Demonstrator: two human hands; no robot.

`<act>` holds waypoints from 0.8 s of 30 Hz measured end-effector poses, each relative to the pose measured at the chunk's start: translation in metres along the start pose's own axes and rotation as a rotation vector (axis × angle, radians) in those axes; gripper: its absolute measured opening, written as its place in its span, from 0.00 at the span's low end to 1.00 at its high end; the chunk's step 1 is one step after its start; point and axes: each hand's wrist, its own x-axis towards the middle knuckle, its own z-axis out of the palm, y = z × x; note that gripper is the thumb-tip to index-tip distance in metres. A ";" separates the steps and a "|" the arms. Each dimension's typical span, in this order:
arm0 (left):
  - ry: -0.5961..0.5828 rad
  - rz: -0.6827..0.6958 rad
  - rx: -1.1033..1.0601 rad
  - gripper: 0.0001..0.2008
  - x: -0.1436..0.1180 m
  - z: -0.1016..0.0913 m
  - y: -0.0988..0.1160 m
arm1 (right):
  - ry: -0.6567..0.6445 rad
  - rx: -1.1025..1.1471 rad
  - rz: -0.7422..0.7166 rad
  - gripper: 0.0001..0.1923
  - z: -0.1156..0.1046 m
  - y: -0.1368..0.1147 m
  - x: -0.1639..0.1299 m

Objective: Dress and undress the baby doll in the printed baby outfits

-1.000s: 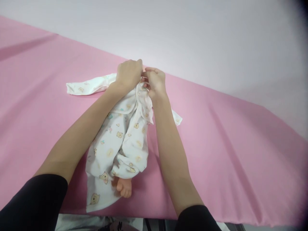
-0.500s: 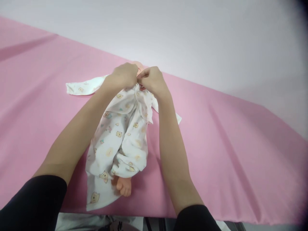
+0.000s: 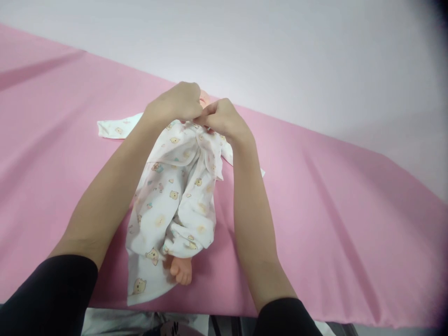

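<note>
Lying mid-table on pink cloth (image 3: 332, 210): doll in bear-print romper (image 3: 175, 200) | left hand (image 3: 175, 102) and right hand (image 3: 224, 119) both pinch the collar closed at the far end | chest covered; near foot (image 3: 182, 269) bare, left sleeve (image 3: 117, 128) empty.
</note>
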 end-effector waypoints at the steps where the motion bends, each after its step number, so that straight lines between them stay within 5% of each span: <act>1: 0.013 0.005 -0.014 0.11 -0.001 0.000 0.001 | -0.042 -0.013 0.027 0.12 0.000 -0.002 0.000; 8: -0.017 -0.023 0.003 0.13 0.002 0.003 -0.003 | -0.009 -0.008 0.133 0.12 0.009 -0.002 0.003; 14: -0.038 -0.119 0.091 0.06 0.002 -0.002 -0.007 | 0.031 -0.039 0.075 0.10 0.012 0.004 0.009; 24: -0.033 0.036 -0.119 0.12 0.008 0.004 -0.011 | 0.080 0.170 0.104 0.14 0.000 0.000 0.005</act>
